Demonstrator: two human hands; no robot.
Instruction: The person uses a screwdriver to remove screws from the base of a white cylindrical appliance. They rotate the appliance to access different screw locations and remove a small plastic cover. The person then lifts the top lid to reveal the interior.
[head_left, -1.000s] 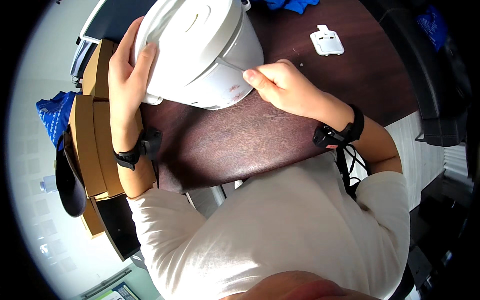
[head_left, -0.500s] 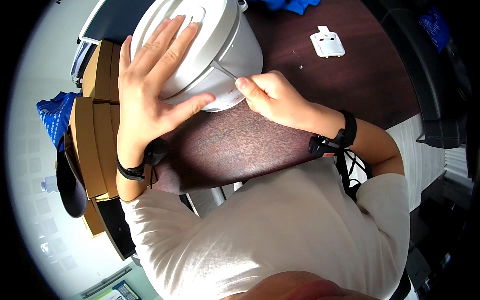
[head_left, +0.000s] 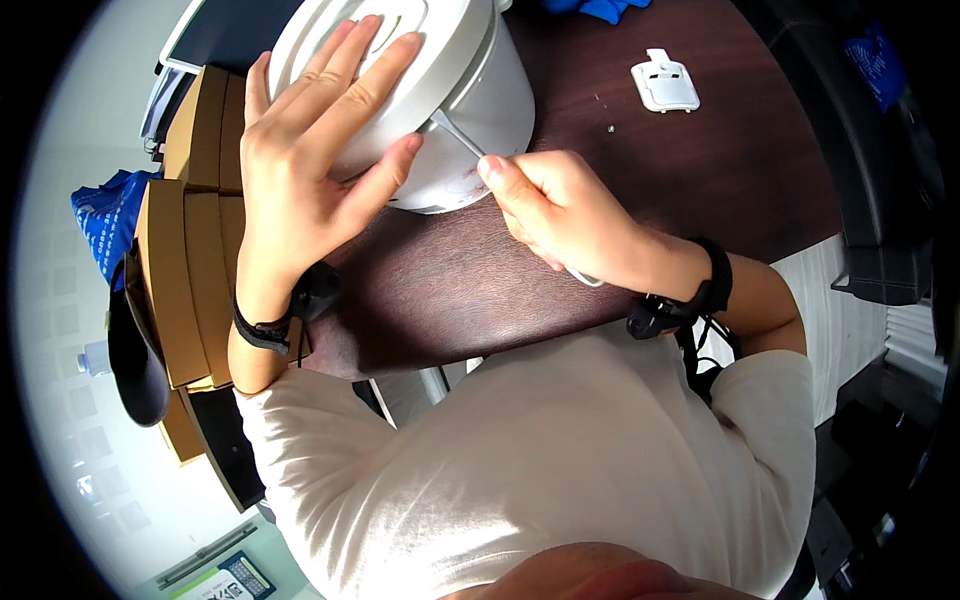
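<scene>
A white round tub (head_left: 500, 110) stands at the far left of the table, tipped toward me in the picture, with a wide white lid (head_left: 445, 62) on it. My left hand (head_left: 305, 160) lies spread over the lid, fingers stretched out and thumb near the rim. In my closed right hand (head_left: 570, 205) is a slim metal tool (head_left: 456, 131). Its flat tip touches the seam beneath the lid's edge. The other end, pale and rounded, sticks out below my palm; my fingers hide the middle, so I cannot tell its exact kind.
A small white plastic piece (head_left: 666, 84) with a tab lies on the dark wooden table (head_left: 460, 280). Blue cloth or bag material (head_left: 605, 8) is at the far edge. Cardboard boxes (head_left: 165, 280) are stacked at left; a black chair (head_left: 880, 265) stands at right.
My right hand has turned and moved slightly down and right, so the tool's rounded lower end now shows. The tool's tip stays at the lid seam. My left hand remains spread on the lid.
</scene>
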